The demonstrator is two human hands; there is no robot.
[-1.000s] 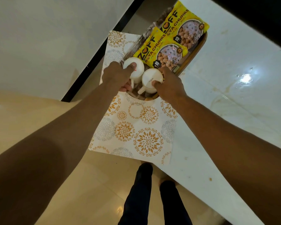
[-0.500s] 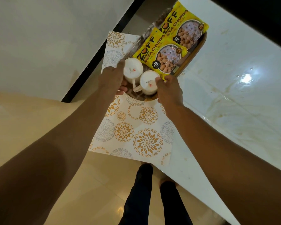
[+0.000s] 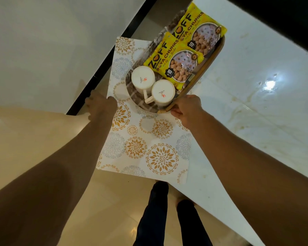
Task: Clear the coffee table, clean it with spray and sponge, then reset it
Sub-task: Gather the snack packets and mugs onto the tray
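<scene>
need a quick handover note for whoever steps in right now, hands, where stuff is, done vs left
Left hand: at the left edge of the patterned mat; whether it grips the mat cannot be told.
Right hand: fingers curled on the near rim of the tray.
The tray sits on the mat on the coffee table and holds two upturned white mugs and two yellow soya chunk packets.
Done: nothing cleared yet by the look of it; the tabletop shows stains.
Left: lift the tray and mat off, spray, sponge, then reset. No spray or sponge in view.
</scene>
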